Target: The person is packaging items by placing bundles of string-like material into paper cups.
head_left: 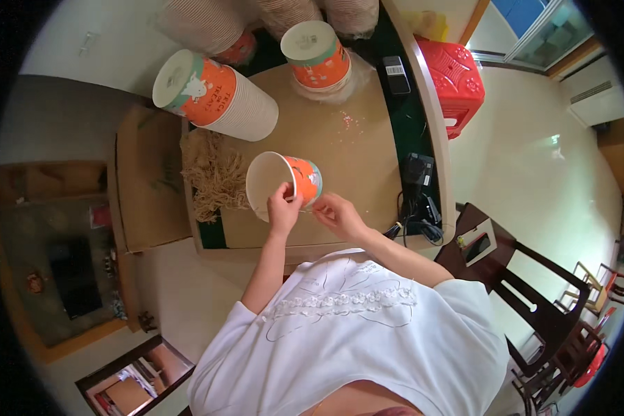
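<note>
A paper bucket (305,175), white inside with an orange printed side and a green band at its base, lies tilted over the table, its mouth turned left. My left hand (284,209) grips its rim, thumb and fingers pinching the wall. Close to the bucket's base, my right hand (338,216) has its fingertips pinched together on what looks like a thin strand of twine, which runs towards my left hand. A loose heap of brown twine (215,177) lies just left of the bucket.
A long stack of nested buckets (215,97) lies behind the twine; a shorter stack (319,59) stands upside down on plastic wrap. More wrapped stacks sit at the back. Along the right edge are a black box (396,75) and black adapters with cables (419,173). A red stool (451,83) stands beyond.
</note>
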A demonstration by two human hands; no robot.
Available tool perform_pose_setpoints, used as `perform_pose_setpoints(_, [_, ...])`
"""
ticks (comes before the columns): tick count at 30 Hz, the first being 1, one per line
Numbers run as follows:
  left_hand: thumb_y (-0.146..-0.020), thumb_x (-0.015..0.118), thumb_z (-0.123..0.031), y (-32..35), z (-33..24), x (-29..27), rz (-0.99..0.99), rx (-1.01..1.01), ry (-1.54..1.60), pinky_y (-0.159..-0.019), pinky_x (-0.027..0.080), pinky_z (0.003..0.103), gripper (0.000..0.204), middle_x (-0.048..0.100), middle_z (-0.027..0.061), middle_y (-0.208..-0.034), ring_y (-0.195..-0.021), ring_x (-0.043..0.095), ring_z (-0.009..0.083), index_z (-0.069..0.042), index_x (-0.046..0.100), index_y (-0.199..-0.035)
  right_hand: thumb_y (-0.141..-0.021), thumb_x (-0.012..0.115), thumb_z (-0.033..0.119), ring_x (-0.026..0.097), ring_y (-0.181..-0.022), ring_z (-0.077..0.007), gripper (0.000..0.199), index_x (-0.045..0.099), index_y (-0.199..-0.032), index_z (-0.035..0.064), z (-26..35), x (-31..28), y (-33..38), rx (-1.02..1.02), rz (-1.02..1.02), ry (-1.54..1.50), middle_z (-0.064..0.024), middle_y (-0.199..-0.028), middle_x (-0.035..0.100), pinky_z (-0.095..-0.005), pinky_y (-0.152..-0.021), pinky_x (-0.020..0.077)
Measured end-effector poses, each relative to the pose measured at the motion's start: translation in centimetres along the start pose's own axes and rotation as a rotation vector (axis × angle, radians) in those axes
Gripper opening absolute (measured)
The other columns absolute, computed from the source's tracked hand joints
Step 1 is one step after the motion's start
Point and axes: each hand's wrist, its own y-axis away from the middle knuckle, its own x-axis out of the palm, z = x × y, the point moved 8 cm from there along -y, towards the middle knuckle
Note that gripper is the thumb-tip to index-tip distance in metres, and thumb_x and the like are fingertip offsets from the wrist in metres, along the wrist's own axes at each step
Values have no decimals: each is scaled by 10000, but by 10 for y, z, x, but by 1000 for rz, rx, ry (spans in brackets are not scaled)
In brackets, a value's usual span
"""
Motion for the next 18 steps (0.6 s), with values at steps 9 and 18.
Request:
perform_pose_setpoints(9, [-780,611,47,-11,-13,-14,92,-134,443,-787,478,264,251,617,46,-975,-888,585,117,-10,544,-1016,-746,636,26,511,-1041,-329,141,549,-856,38,30,3,-30,-311,-147,224,-127,-1109,555,-406,-876,440])
perform_pose_setpoints(18, [-835,524,8,-14,-1,-21,184,-316,789,-884,472,299,368,587,101,-1115,-1001,582,170,32,496,-1201,-760,648,41,509,-1094,-309,120,558,-839,49,26,8,-28,-281,-73,242,-108,-1183,558,-402,-925,426])
